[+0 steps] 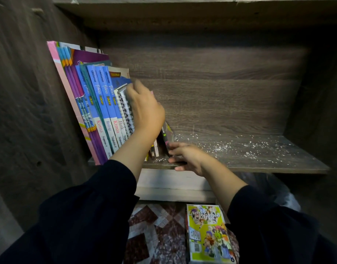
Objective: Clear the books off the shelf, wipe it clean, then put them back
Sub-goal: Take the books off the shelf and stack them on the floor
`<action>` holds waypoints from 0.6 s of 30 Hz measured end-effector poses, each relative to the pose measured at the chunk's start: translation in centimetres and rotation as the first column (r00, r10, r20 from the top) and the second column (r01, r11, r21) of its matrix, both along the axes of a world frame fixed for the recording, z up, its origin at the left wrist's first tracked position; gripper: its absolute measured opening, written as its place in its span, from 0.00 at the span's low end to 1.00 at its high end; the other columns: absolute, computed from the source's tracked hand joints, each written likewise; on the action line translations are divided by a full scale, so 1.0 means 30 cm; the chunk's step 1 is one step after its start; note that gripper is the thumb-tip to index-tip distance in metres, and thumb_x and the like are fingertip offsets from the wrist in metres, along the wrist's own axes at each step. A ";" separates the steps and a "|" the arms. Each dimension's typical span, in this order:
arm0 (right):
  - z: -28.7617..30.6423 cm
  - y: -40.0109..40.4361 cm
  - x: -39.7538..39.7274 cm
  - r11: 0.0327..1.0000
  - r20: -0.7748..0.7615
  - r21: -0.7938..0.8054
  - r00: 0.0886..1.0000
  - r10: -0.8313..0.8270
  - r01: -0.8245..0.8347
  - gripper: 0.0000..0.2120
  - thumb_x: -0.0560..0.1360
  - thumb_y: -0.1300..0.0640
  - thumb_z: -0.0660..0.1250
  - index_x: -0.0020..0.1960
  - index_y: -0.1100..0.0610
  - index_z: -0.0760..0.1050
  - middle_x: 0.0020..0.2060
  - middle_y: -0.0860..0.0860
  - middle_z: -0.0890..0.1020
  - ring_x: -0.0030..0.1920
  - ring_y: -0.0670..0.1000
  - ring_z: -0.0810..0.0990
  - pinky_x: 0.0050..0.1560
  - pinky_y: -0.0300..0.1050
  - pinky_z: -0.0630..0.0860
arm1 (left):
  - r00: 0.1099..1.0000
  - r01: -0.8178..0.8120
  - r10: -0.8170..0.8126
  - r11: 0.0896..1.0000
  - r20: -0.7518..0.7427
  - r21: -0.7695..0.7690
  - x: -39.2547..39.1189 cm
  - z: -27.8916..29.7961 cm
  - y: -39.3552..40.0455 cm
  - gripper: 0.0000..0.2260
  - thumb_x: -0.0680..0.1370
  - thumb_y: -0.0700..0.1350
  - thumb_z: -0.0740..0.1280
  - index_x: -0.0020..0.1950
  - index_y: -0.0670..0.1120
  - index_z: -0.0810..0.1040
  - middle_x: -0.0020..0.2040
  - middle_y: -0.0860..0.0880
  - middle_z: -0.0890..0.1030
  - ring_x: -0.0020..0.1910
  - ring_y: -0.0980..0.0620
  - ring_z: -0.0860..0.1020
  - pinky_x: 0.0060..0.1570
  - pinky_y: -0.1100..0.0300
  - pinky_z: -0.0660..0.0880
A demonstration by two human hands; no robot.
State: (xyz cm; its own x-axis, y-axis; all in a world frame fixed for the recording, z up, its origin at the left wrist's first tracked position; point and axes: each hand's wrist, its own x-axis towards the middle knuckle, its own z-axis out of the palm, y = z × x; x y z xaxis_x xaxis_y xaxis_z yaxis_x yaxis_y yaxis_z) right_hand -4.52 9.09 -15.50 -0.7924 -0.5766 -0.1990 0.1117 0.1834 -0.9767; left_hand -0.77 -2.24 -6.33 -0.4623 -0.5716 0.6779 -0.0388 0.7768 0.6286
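Observation:
A row of books (99,103) leans left at the left end of a dark wooden shelf (240,162): pink and purple ones, several blue textbooks, then a spiral notebook (125,111). My left hand (144,107) rests against the notebook's right side, fingers up along its top edge. A few small dark books (164,136) stand low to the right of that hand. My right hand (186,159) is at the shelf's front edge, its fingertips touching the bottom of the rightmost small book.
White dust and crumbs (230,147) lie scattered over the bare right part of the shelf board. A stack of comic books (207,231) with a yellow-green cover lies on the patterned floor below. The cabinet's side walls close in left and right.

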 end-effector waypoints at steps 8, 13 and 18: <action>-0.006 -0.003 -0.012 0.999 0.016 -0.040 1.000 -0.004 0.004 0.15 0.77 0.63 0.61 0.61 0.51 0.74 0.44 0.46 0.78 0.38 0.46 0.78 0.32 0.40 0.77 | 0.994 -0.048 0.031 0.987 0.109 0.154 -0.012 -0.100 -0.012 0.24 0.78 0.43 0.64 0.68 0.37 0.56 0.53 0.37 0.80 0.49 0.37 0.81 0.44 0.48 0.78; 0.020 0.033 -0.019 0.988 0.144 -0.073 0.981 -0.128 0.139 0.10 0.80 0.53 0.59 0.47 0.59 0.71 0.39 0.55 0.74 0.36 0.52 0.79 0.27 0.44 0.80 | 0.999 -0.017 0.009 0.969 0.032 0.245 0.003 -0.081 -0.009 0.21 0.79 0.45 0.62 0.66 0.37 0.58 0.43 0.43 0.76 0.43 0.40 0.79 0.40 0.48 0.78; 0.035 0.100 -0.025 0.976 0.310 -0.184 0.949 -0.053 0.115 0.28 0.79 0.40 0.55 0.70 0.59 0.61 0.44 0.63 0.75 0.41 0.59 0.80 0.30 0.50 0.81 | 0.995 0.100 -0.094 0.910 -0.034 0.403 0.027 -0.022 0.016 0.26 0.79 0.45 0.63 0.69 0.35 0.56 0.47 0.46 0.71 0.44 0.44 0.76 0.41 0.54 0.74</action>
State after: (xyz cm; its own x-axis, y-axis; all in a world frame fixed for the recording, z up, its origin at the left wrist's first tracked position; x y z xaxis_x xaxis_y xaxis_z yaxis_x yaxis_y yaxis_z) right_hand -5.26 12.08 -14.46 -0.7599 -0.5629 -0.3251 0.4134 -0.0325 -0.9100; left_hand 0.05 -1.76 -6.98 -0.5221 -0.7506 0.4051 0.0346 0.4559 0.8894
